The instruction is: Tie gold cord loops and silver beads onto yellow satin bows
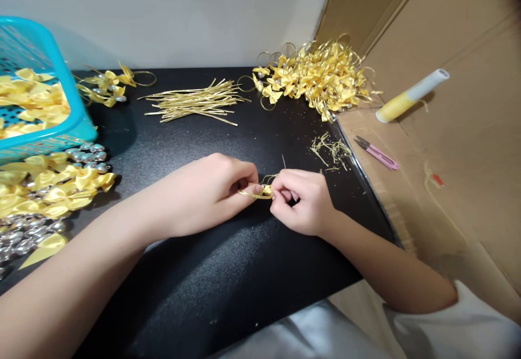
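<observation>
Over the black table, my left hand [215,196] is closed, with thumb and forefinger pinching a loop of gold cord [256,195]. A small yellow bow [267,189] sits at that loop, between the two hands and partly covered by fingers. My right hand [303,201] is closed too, its fingertips pinched together at the loop's right end. From behind its knuckles a thin needle-like piece [284,161] sticks up; its lower end is hidden.
Gold cord lengths [199,101] lie ahead, finished bow loops [321,76] heap at back right. Cord scraps [331,151] and pink thread snips [376,152] lie right, near a yellow thread spool [411,95]. At left are a blue basket [61,71], bows [61,190] and silver beads [28,234].
</observation>
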Motion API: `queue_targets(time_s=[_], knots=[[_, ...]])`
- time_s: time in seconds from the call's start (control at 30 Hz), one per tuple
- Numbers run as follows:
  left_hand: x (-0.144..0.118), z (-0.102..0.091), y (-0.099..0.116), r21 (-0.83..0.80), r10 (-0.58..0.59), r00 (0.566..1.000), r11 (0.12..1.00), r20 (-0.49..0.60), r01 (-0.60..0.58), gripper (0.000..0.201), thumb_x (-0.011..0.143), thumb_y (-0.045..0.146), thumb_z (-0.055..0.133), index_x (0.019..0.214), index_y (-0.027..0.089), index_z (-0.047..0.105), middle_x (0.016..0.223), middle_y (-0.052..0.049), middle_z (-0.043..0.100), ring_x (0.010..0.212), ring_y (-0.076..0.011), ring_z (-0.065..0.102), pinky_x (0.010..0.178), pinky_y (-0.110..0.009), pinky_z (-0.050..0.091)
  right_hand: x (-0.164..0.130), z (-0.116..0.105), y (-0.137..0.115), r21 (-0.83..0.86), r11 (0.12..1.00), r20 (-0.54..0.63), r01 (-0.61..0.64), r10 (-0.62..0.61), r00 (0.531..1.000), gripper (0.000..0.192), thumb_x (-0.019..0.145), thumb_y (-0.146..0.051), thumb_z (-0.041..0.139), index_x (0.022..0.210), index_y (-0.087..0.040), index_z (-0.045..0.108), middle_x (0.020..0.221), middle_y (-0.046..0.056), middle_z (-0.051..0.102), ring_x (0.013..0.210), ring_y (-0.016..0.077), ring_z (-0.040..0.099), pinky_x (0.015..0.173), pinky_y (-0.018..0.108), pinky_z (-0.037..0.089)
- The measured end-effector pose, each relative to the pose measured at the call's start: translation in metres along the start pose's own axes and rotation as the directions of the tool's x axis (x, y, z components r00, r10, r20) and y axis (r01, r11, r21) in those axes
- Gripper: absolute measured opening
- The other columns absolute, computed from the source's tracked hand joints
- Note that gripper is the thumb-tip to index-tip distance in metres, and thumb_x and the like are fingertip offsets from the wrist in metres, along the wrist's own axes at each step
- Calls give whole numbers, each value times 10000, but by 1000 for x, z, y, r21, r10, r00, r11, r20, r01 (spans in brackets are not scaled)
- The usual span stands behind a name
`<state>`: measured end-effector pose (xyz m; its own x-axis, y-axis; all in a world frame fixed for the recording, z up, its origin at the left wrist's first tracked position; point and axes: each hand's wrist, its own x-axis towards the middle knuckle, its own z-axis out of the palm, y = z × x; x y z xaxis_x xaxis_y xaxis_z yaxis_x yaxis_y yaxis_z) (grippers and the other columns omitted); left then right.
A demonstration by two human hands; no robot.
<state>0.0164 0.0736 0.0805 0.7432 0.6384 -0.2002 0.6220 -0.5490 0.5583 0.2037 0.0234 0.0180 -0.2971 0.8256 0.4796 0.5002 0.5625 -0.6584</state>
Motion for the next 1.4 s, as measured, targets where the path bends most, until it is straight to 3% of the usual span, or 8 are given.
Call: queue_targets(time_s=[0.17,0.33,0.57,0.77,0.9,1.07,1.27,1.4], knots=[[1,1,-3,-43,-13,998,999,55,15,333,912,343,431,688,171,608,575,11,585,497,-110,476,502,-235,313,0,-1,-1,-2,1000,-6,16,-16,1000,139,734,-88,502,625,-175,497,545,-61,377,496,69,351,509,217,307],[2,3,-7,-83,-47,998,995,51,52,310,895,343,457,687,172,612,552,31,560,491,-98,439,478,-232,288,-2,-2,-3,38,995,64,-95,93,994,37,711,-147,574,712,-168,543,589,-59,444,504,64,382,518,208,335],[7,12,-7,-190,-107,994,976,16,108,328,879,360,483,609,173,499,521,45,456,497,-93,365,463,-225,259,0,1,-2,107,972,36,-208,205,978,204,842,-127,518,641,-160,525,554,-54,430,493,56,384,508,209,302],[12,13,-14,-449,-47,999,892,4,43,276,875,310,479,634,178,455,594,43,445,579,-101,396,530,-213,319,5,-1,-2,349,839,88,-417,414,906,201,836,-172,527,635,-169,517,551,-52,430,514,70,389,496,217,307],[14,11,-17,-526,-33,999,849,35,46,287,888,324,476,644,173,481,607,37,475,584,-102,405,538,-211,332,6,-2,-1,450,756,135,-476,469,873,221,840,-231,533,629,-174,501,549,-55,419,502,66,364,473,218,280],[14,9,-23,-553,20,990,831,143,63,331,938,393,432,724,169,548,671,22,521,635,-112,457,588,-210,384,8,-7,2,531,705,161,-470,460,873,206,828,-314,573,685,-181,508,579,-51,451,520,73,387,488,221,305],[11,9,-26,-474,-2,997,880,81,40,337,941,413,447,723,172,536,667,30,513,632,-108,450,579,-195,372,8,-8,4,366,798,191,-479,439,878,209,866,-304,538,700,-182,502,590,-51,444,522,73,384,503,233,294],[10,8,-27,-456,32,997,890,65,1,313,951,399,438,772,175,563,695,31,541,664,-109,478,615,-191,387,8,-5,4,386,767,211,-513,468,858,218,870,-324,534,705,-186,499,574,-57,440,521,74,390,504,231,294]])
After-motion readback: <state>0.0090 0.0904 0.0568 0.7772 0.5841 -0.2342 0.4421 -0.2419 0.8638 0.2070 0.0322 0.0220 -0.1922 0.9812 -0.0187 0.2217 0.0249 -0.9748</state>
